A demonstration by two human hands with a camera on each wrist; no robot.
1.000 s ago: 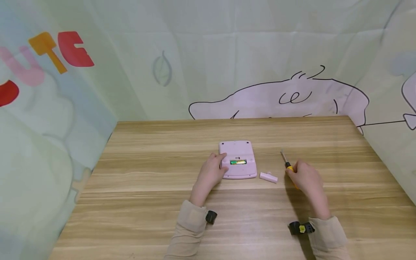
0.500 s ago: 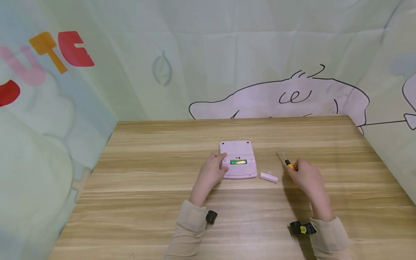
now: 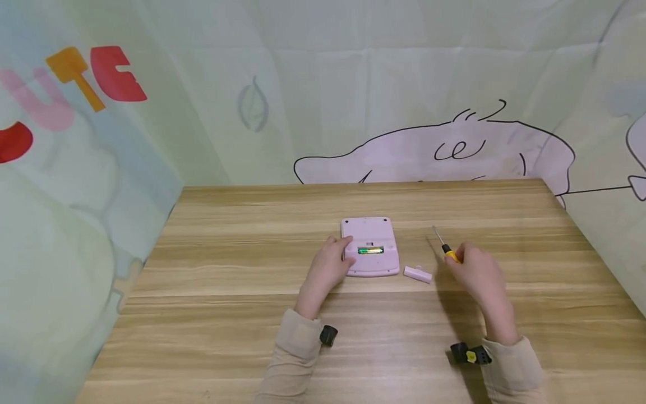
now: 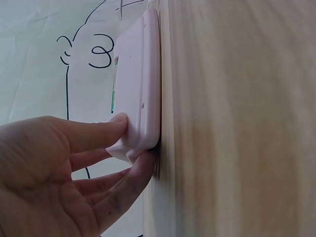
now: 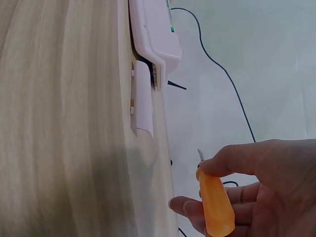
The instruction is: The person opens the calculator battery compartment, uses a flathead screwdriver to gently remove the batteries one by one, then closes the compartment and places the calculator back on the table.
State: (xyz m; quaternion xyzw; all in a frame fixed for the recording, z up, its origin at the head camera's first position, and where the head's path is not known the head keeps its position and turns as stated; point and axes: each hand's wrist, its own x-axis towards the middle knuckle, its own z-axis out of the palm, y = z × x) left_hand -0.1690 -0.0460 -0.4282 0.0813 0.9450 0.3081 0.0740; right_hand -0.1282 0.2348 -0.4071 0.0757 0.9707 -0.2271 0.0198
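A pale pink calculator [image 3: 370,231] lies face down on the wooden table, its battery slot uncovered. Inside the slot sits a green and gold battery [image 3: 370,251]. My left hand [image 3: 327,267] grips the calculator's left edge; in the left wrist view the thumb [image 4: 101,134] is on its back and a finger is at its lower rim. Just right of the calculator is the loose pink battery cover [image 3: 418,274]. My right hand [image 3: 476,275] holds a screwdriver [image 5: 216,205] by its orange-yellow handle, raised off the table, the metal shaft pointing away from me and slightly left.
The wooden table [image 3: 227,241] extends around both hands. A printed cloth [image 3: 323,112] hangs behind its far edge and along the left side. A black wrist strap [image 3: 470,354] is by the right sleeve, another black device [image 3: 328,335] by the left.
The screwdriver has risen a little from the table, and its tip has swung slightly left and away from me. My left hand, the calculator and the cover stay in place.
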